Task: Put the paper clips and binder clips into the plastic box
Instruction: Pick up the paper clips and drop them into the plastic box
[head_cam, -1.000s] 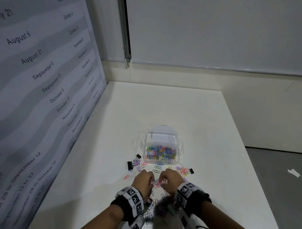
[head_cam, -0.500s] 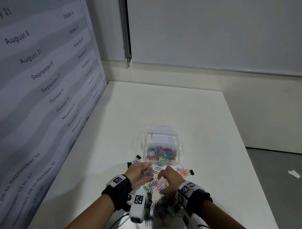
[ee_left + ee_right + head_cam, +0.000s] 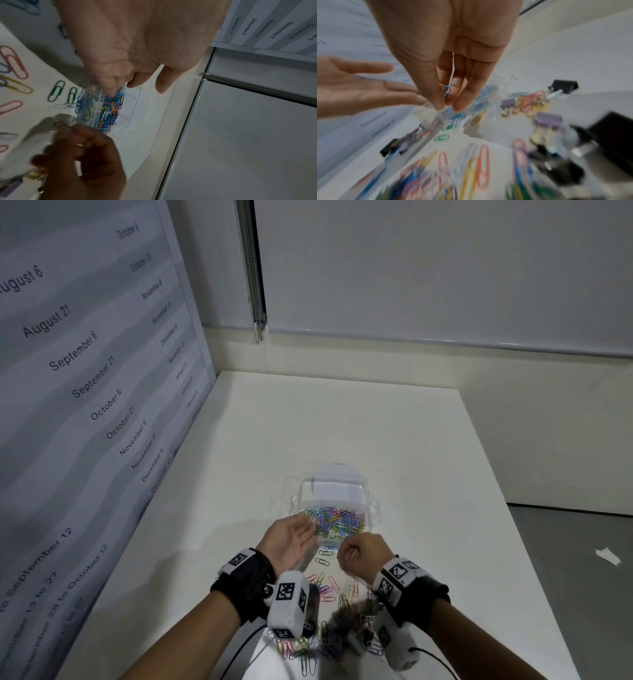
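Low in the head frame, just left of centre, the left hand (image 3: 291,542) lies palm-up with fingers straight, holding nothing, its fingertips at the near-left rim of the clear plastic box (image 3: 334,501). The box sits mid-frame on the white counter (image 3: 239,474), with coloured paper clips (image 3: 337,520) heaped inside. Right of it, the right hand (image 3: 364,556) pinches a blue paper clip (image 3: 446,92) between curled fingertips. Loose paper clips (image 3: 329,587) and binder clips (image 3: 547,120) lie below the hands.

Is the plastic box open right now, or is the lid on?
Open. The plastic box shows colored paper clips uncovered inside, and the left hand reaches over its rim.
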A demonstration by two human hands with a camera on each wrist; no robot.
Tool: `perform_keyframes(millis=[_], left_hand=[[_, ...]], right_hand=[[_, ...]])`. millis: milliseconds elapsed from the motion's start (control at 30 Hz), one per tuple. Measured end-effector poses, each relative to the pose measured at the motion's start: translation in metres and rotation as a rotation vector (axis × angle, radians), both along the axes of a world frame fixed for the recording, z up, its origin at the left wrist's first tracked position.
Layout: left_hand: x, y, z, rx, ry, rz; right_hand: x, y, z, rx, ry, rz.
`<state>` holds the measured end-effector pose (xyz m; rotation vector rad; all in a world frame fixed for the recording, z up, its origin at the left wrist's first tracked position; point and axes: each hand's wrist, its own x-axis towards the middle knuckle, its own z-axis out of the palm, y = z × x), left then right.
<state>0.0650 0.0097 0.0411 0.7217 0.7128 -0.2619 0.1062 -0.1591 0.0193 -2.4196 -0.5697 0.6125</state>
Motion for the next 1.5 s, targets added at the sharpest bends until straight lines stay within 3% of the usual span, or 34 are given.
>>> perform_keyframes(millis=[133,233,333,433,500,567,933,1133,1300,1500], left_hand=[[-0.009,0.003,0.003,0.057,-0.07,-0.052],[-0.018,0.007,0.0,0.242,-0.128,-0.204],[-0.028,0.01,-0.009,0.633,-0.111,-0.446],[-0.04,0.013,-0.019,1.103,-0.123,-0.857],[-0.047,0.01,-0.028,1.284,-0.106,-1.09],[-0.053,0.003,-0.036,1.366,-0.082,-1.163],[-0.05,-0.029,-0.051,1.514,-0.109,-1.054],[-0.05,-0.02,-0.051,1.539,-0.143,-1.013],[-0.049,-0.011,-0.051,1.39,-0.13,-0.832],[-0.05,0.001,-0.055,0.995,-0.045,-0.555]], right_hand=[[0.022,0.006,0.017,0.113,0.0,-0.106],[0.034,0.008,0.021,0.167,-0.025,-0.184],[0.034,0.008,0.019,0.131,-0.052,-0.132],[0.021,-0.001,0.007,-0.016,-0.029,0.035],[0.01,-0.007,-0.002,-0.158,0.052,0.152],[0.002,-0.012,-0.011,-0.308,0.138,0.261],[-0.025,0.005,-0.027,-0.224,0.171,0.251],[-0.017,0.001,-0.019,-0.153,0.096,0.093],[0.002,0.003,0.004,-0.083,0.043,-0.01],[0.034,0.012,0.036,0.064,0.022,-0.124]])
